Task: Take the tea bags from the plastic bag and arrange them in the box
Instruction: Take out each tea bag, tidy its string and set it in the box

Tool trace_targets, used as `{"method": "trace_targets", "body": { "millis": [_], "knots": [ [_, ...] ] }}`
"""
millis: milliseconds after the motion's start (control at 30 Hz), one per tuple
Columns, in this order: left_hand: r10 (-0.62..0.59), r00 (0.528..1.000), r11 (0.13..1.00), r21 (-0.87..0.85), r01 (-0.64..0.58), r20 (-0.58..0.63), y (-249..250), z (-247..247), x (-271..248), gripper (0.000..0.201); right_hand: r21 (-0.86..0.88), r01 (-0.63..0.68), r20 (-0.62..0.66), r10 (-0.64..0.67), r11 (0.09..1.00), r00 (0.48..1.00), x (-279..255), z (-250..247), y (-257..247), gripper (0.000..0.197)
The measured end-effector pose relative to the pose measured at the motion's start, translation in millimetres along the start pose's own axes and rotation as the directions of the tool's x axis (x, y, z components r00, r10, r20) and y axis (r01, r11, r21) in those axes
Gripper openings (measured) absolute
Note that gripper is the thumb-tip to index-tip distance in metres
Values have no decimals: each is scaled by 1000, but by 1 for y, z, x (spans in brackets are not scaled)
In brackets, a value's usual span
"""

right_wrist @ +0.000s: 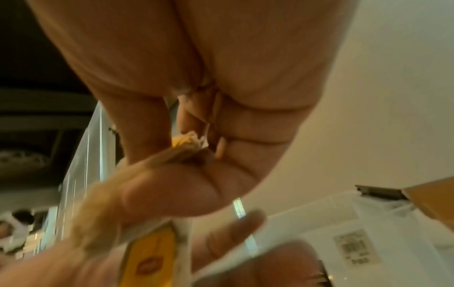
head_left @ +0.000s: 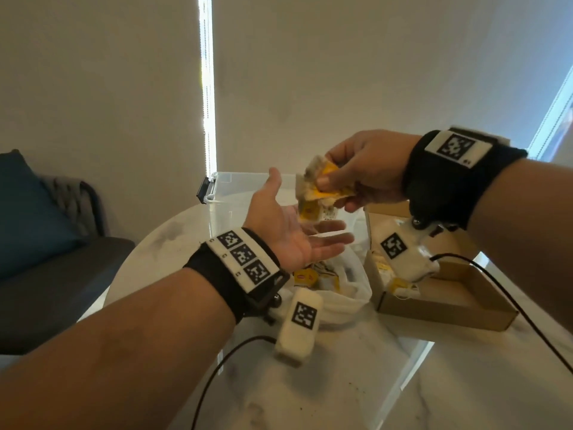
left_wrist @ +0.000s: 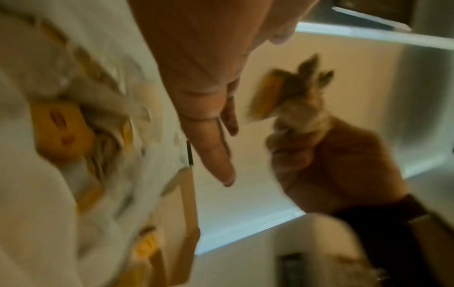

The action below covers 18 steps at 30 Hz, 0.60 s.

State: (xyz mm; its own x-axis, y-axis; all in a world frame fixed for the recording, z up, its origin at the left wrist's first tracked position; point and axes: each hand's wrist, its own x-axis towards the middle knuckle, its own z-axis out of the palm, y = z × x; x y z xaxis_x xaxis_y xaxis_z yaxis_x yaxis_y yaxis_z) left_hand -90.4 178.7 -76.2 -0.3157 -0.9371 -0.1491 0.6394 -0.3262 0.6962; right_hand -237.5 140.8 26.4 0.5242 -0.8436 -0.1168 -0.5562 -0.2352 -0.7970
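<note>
A bunch of tea bags (head_left: 319, 184) with yellow tags is raised above the worktop (head_left: 341, 383), pinched between the thumb and curled fingers of the right hand (head_left: 366, 169); a yellow tag dangles just below that grip. The left hand (head_left: 288, 225) lies palm up directly beneath the bunch, its fingers straight and spread, holding nothing and not touching the tea bags. Under both hands the white plastic bag (head_left: 347, 293) sits open on the worktop, with more yellow-tagged tea bags showing inside it. Just to its right stands the open cardboard box (head_left: 446, 302), where a few tea bags lie against the left end (partly hidden by the right wrist camera). Behind the plastic bag is a clear plastic container (head_left: 229, 187) with a black latch. A dark sofa (head_left: 52, 274) with a blue cushion stands to the left of the worktop.
</note>
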Motion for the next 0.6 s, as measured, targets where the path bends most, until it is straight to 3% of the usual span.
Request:
{"method": "trace_targets", "body": {
  "millis": [67, 167, 333, 433, 533, 600],
  "knots": [
    [-12, 994, 994, -111, 24, 108, -5, 8, -3, 95, -237, -50, 37, 61, 970, 997, 0, 6, 4, 13],
    [-48, 996, 991, -117, 57, 80, -11, 20, -4, 87, -519, -55, -13, 56, 853, 998, 4, 11, 12, 23],
    [-42, 999, 998, -51, 41, -22, -19, 25, 10, 63, -496, -61, -81, 23, 866, 996, 0, -5, 22, 33],
    [2, 997, 997, -76, -7, -73, -23, 31, 19, 50, -408, -60, -162, -8, 911, 987, -6, -14, 27, 22],
    [34, 994, 997, -71, -42, -103, -29, 37, 27, 49, -289, -76, -292, -13, 954, 956, -9, -19, 30, 16],
    [56, 992, 997, -50, -62, -110, -32, 42, 30, 52, -322, -78, -319, -30, 944, 947, -9, -22, 33, 15]
  ]
}}
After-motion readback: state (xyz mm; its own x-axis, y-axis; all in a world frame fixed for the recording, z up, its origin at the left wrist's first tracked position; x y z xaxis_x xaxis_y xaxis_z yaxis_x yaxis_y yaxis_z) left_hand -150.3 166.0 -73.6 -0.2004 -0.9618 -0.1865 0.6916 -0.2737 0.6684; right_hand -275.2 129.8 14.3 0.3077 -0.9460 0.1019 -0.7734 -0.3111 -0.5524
